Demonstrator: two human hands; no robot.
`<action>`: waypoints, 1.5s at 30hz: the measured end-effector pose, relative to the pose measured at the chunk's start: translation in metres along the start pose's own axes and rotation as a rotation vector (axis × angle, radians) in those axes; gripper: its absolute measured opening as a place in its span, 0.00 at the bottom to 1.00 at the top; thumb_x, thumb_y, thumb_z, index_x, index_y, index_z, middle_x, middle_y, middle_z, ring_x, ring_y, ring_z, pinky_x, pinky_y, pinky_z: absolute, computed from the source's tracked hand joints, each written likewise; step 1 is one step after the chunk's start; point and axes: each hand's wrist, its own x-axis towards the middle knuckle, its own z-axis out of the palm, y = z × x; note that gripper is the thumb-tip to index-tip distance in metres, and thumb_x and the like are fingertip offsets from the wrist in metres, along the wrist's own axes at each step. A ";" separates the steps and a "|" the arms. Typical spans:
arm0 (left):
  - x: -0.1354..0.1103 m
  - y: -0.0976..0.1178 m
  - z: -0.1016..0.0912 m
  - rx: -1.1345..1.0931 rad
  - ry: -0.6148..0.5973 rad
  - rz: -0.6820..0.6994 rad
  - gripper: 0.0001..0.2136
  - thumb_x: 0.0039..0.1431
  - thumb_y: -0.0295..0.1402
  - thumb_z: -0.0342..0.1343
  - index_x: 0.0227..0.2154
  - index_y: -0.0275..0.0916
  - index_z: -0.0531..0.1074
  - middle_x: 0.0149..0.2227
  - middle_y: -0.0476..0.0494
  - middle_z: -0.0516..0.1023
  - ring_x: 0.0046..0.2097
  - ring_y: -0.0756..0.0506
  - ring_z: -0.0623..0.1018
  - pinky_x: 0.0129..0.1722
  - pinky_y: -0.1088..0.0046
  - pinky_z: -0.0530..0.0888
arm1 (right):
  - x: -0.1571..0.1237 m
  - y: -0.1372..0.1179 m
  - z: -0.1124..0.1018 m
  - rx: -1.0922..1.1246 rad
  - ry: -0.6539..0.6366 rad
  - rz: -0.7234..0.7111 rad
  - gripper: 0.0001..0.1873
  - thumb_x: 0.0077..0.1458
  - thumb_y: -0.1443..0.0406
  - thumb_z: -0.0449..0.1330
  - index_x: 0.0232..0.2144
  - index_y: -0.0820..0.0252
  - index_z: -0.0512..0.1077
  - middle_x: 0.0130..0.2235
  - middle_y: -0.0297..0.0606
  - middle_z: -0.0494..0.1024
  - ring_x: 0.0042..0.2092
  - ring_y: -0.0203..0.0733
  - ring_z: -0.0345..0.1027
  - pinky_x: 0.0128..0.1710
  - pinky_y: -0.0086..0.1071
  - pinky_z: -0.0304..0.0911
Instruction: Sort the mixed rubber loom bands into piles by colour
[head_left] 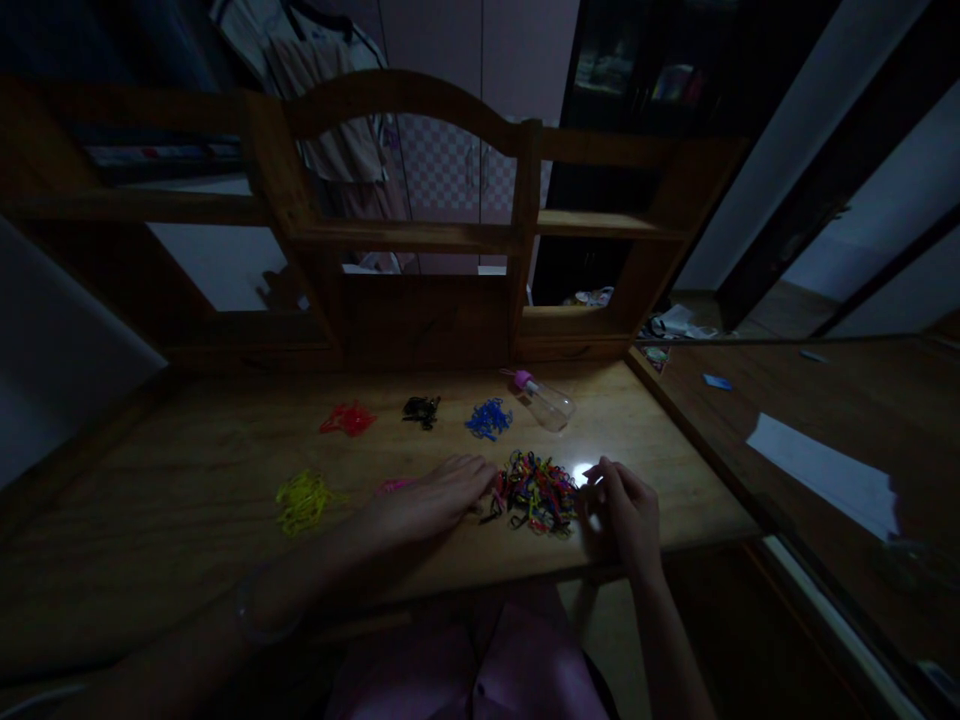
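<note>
A heap of mixed-colour small elastic bands (538,492) lies on the wooden desk between my hands. My left hand (454,488) rests palm down at the heap's left edge, fingers stretched out; its thumb is mostly hidden. At the right edge, my right hand (628,505) has its fingers curled and the fingertips close together; whatever they hold is too small to make out. Sorted by colour, separate piles lie around: red bands (347,419), black bands (421,411), blue bands (489,419) and yellow bands (304,502). Pink bands (394,486) show partly behind my left hand.
A clear bottle with a purple cap (547,403) lies on its side behind the heap. The desk's wooden shelf frame (420,238) rises at the back. To the right, white papers (823,470) and a blue card (717,382) lie on a brown surface.
</note>
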 end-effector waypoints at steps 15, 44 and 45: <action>0.004 -0.009 0.018 -0.015 -0.077 0.054 0.10 0.61 0.27 0.45 0.41 0.44 0.68 0.43 0.44 0.72 0.44 0.43 0.71 0.47 0.67 0.67 | 0.001 0.000 -0.001 -0.036 -0.009 -0.011 0.23 0.60 0.50 0.54 0.29 0.61 0.76 0.23 0.35 0.73 0.27 0.39 0.66 0.28 0.29 0.58; 0.008 -0.075 -0.053 0.059 0.523 -0.341 0.08 0.58 0.36 0.54 0.37 0.41 0.75 0.36 0.46 0.79 0.38 0.45 0.76 0.38 0.71 0.69 | 0.001 0.005 -0.001 -0.003 -0.024 -0.002 0.20 0.61 0.52 0.54 0.29 0.60 0.75 0.21 0.32 0.68 0.25 0.37 0.65 0.27 0.28 0.56; 0.009 -0.085 -0.060 0.110 0.537 -0.361 0.08 0.57 0.35 0.54 0.36 0.41 0.76 0.35 0.46 0.79 0.37 0.45 0.77 0.38 0.71 0.69 | 0.000 0.005 -0.001 -0.003 -0.025 0.000 0.20 0.61 0.52 0.54 0.29 0.60 0.75 0.21 0.32 0.68 0.25 0.37 0.64 0.26 0.28 0.56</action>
